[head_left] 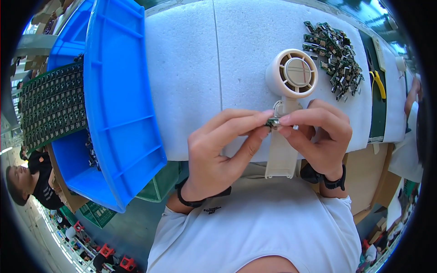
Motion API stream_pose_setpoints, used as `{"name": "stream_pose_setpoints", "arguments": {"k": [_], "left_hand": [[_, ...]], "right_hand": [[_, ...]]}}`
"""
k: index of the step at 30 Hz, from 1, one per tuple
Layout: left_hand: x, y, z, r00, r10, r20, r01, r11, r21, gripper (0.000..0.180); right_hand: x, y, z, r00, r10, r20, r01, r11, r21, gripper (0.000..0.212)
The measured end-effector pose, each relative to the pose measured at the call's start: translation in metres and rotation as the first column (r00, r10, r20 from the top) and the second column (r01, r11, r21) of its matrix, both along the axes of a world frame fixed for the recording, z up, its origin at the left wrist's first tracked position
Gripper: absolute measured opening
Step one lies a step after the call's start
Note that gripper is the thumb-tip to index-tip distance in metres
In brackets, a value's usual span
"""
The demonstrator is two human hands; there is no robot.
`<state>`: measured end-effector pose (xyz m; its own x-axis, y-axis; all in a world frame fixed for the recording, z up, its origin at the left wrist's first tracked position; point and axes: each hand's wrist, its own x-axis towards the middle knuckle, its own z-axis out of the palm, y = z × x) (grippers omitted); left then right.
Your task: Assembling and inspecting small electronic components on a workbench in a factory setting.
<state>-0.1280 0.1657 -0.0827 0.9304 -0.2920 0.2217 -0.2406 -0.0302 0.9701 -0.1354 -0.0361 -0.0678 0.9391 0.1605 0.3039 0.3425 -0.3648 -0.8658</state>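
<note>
Fingertips of the left hand (218,150) and right hand (325,132) pinch a small green circuit board (272,122) between them, over the handle (280,159) of a cream handheld fan (272,79); with so little edge to grip, a twist or hard squeeze could flip it loose or damage its components. Dropped onto the white foam sheet (186,86), it might bounce toward the loose board heap (339,59) and be mixed up.
</note>
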Motion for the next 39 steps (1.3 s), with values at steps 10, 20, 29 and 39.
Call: {"name": "stream_pose_setpoints", "arguments": {"k": [10, 20, 29, 39], "left_hand": [[-0.005, -0.006, 0.003, 0.990, 0.054, -0.132, -0.064, 0.996, -0.070, 0.032], [-0.005, -0.003, -0.004, 0.998, 0.052, 0.043, -0.054, 0.997, 0.046, 0.027], [-0.006, -0.004, -0.007, 0.993, 0.092, 0.079, -0.095, 0.995, 0.042, 0.028], [-0.005, -0.003, -0.008, 0.981, 0.068, 0.182, -0.082, 0.994, 0.072, 0.027]], "right_hand": [[0.002, 0.000, 0.001, 0.994, 0.093, 0.048, -0.092, 0.995, -0.026, 0.031], [0.001, -0.006, 0.000, 0.996, 0.061, -0.061, -0.058, 0.997, 0.044, 0.029], [-0.004, 0.002, 0.002, 0.997, -0.076, -0.030, 0.075, 0.997, -0.030, 0.023], [-0.003, 0.007, 0.006, 0.954, -0.056, 0.294, 0.156, 0.932, -0.328, 0.025]]}}
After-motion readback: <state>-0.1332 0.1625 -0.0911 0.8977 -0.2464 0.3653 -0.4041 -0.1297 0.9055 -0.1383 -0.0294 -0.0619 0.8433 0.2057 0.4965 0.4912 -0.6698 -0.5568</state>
